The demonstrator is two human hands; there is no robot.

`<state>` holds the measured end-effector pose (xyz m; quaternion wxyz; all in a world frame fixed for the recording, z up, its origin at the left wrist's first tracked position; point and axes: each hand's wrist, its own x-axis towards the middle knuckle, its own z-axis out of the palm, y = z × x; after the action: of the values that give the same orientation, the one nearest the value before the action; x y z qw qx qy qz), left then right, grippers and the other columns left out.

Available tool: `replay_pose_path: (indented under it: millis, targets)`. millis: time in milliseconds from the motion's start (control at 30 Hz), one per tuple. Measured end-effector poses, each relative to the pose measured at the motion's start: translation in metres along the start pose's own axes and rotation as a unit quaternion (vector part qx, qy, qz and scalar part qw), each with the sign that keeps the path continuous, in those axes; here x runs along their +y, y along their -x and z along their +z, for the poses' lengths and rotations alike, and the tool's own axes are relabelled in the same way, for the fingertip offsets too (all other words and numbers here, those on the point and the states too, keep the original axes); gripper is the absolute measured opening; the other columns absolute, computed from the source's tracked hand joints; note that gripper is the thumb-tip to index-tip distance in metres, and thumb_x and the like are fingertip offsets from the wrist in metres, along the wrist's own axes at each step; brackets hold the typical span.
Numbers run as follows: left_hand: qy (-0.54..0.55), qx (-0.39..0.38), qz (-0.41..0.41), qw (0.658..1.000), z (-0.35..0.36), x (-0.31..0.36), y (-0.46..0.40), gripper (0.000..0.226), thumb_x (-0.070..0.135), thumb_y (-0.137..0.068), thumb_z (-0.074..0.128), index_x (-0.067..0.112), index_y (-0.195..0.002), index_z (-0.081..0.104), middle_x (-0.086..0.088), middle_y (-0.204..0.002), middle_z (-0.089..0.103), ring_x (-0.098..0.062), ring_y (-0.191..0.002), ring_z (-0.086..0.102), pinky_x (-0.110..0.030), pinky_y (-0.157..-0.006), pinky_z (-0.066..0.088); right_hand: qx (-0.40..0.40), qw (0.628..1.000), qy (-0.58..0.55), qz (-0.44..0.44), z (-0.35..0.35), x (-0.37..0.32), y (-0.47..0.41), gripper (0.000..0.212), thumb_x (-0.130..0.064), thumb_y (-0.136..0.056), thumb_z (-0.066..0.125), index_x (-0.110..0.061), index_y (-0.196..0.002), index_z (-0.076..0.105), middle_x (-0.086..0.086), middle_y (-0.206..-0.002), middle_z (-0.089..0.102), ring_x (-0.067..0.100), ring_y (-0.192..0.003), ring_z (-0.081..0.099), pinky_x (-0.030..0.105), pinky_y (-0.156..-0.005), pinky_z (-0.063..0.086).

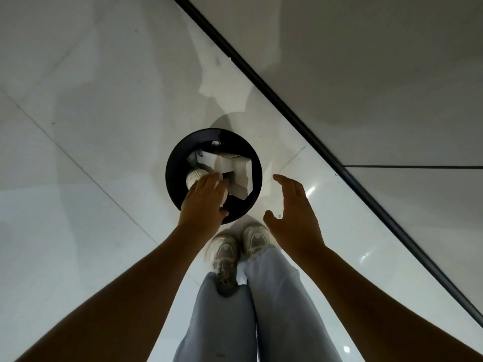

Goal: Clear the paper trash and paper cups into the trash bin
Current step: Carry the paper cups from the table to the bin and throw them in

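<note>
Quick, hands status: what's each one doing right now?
Left hand: over the bin, on a paper cup; whether it grips the cup cannot be told.
Right hand: open, empty, beside the bin.

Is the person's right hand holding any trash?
No, the right hand is open and empty beside the trash bin, while the left hand reaches over the bin at a paper cup.

Pale sneakers (pixel 236 250) stand on a glossy tiled floor (pixel 78 178) beside a dark baseboard (pixel 287 105).
</note>
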<state>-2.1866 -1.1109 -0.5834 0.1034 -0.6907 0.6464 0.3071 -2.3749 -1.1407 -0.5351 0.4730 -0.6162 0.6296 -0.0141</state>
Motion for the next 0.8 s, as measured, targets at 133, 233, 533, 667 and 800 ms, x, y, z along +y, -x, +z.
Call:
replay_pose_path:
  millis: [133,233,533,667,800]
  targets:
    - [0.108,0.04,-0.046,0.992,-0.034,0.011,0.027,0.064,0.035,-0.086,0.067,0.016,-0.141,0.039,-0.005,-0.143,0.043,-0.024,-0.133,0.04,-0.036,-0.1,0.044,-0.022,1.0,0.02,0.001,-0.011,-0.028,0.019,0.07,-0.013,-0.085,0.065,-0.022,-0.145,0.03,-0.001,-0.148,0.034,0.022,-0.123,0.048,0.037,-0.098,0.05]
    - [0.162,0.042,-0.062,0.984,-0.074,0.022,0.07,0.058,0.034,-0.091,0.059,0.017,-0.142,0.036,-0.003,-0.138,0.049,-0.021,-0.128,0.046,-0.032,-0.096,0.047,-0.069,0.997,0.039,-0.003,-0.025,-0.067,0.044,0.071,-0.02,-0.085,0.068,-0.024,-0.145,0.03,-0.001,-0.149,0.034,0.019,-0.132,0.041,0.033,-0.102,0.044]
    - [0.084,0.046,-0.11,0.989,-0.209,0.043,0.224,0.051,0.04,-0.095,0.046,0.02,-0.142,0.036,0.0,-0.142,0.044,-0.017,-0.132,0.039,-0.029,-0.107,0.034,-0.152,0.951,0.242,-0.114,-0.095,-0.215,0.148,0.068,-0.028,-0.09,0.062,-0.021,-0.146,0.024,0.004,-0.149,0.033,0.022,-0.132,0.04,0.032,-0.104,0.043]
    - [0.07,0.049,-0.169,0.982,-0.25,0.046,0.289,0.05,0.039,-0.096,0.043,0.018,-0.141,0.036,-0.004,-0.142,0.043,-0.022,-0.132,0.037,-0.035,-0.109,0.03,-0.188,0.918,0.3,-0.181,-0.111,-0.272,0.189,0.069,-0.023,-0.09,0.06,-0.02,-0.148,0.023,0.006,-0.149,0.033,0.026,-0.133,0.038,0.036,-0.102,0.045]
    - [0.096,0.077,-0.245,0.962,-0.275,0.055,0.354,0.049,0.038,-0.096,0.043,0.016,-0.139,0.038,-0.006,-0.14,0.044,-0.024,-0.131,0.038,-0.037,-0.109,0.032,-0.216,0.864,0.372,-0.262,-0.11,-0.317,0.238,0.068,-0.022,-0.09,0.058,-0.022,-0.148,0.023,0.008,-0.15,0.032,0.028,-0.133,0.039,0.039,-0.101,0.045]
